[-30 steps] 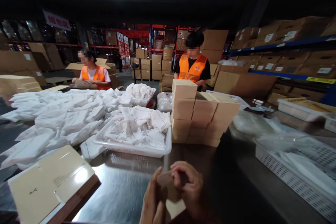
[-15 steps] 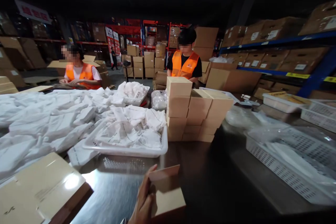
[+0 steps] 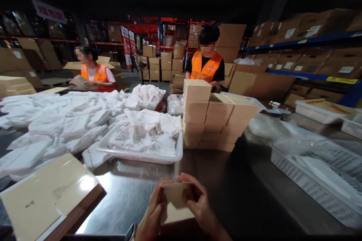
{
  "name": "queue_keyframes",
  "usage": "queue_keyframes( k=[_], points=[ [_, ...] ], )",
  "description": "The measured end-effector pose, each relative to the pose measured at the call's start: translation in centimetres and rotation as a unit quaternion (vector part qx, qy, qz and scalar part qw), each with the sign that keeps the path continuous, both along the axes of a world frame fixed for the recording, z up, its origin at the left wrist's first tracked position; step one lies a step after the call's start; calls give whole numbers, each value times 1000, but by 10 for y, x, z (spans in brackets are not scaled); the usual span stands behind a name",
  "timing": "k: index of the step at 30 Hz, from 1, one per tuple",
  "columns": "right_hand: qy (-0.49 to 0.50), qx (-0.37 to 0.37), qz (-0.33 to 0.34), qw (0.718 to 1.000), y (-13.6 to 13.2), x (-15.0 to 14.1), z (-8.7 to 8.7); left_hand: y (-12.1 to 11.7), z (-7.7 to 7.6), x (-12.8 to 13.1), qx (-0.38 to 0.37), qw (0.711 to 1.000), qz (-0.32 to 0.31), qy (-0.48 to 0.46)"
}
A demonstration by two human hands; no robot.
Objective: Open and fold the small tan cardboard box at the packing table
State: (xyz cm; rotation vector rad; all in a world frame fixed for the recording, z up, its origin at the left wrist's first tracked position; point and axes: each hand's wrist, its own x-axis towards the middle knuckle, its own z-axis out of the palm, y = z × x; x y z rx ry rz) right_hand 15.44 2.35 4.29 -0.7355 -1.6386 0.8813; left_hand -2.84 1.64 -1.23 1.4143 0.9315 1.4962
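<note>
Low at the middle of the head view, a small beige cardboard box (image 3: 177, 212) has its lid flap raised. My left hand (image 3: 152, 209) grips the box and flap along the left side. On the other side, my right hand (image 3: 199, 199) has its fingers behind the flap and its thumb on the front, pinching it. The box's lower part runs out of the frame. At left lies a pile of flat beige cartons (image 3: 53, 196), the top one bearing a small dark mark. Straight ahead stands a stack of closed beige boxes (image 3: 196, 111).
A white basket (image 3: 147, 157) holds white cloth-like bags, with a heap of similar bags (image 3: 65, 124) at left. A perforated basket (image 3: 313, 188) with clear plastic stands at right on the metal table (image 3: 124, 192). Two co-workers in orange vests (image 3: 205, 66) are across the table.
My right hand has come into view and taken hold of the raised flap. The flap now stands between both hands. The camera view has shifted slightly left.
</note>
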Motion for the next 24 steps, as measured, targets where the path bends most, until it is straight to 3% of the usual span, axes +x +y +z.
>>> queue_keyframes(
  k=[4,8,15,20,24],
  points=[
    [-25,151,22,988,1,9,-5,-1,7,-3,99,994,-42,28],
    [-18,206,13,978,6,6,-13,6,22,-3,245,965,-51,75],
    [-24,277,-6,961,15,9,-19,11,42,-8,316,933,-14,170],
    [-59,317,-35,946,11,10,-10,6,54,-10,326,924,-24,200],
    [-102,320,-11,942,11,8,-3,5,58,-7,349,913,-9,210]
  ],
)
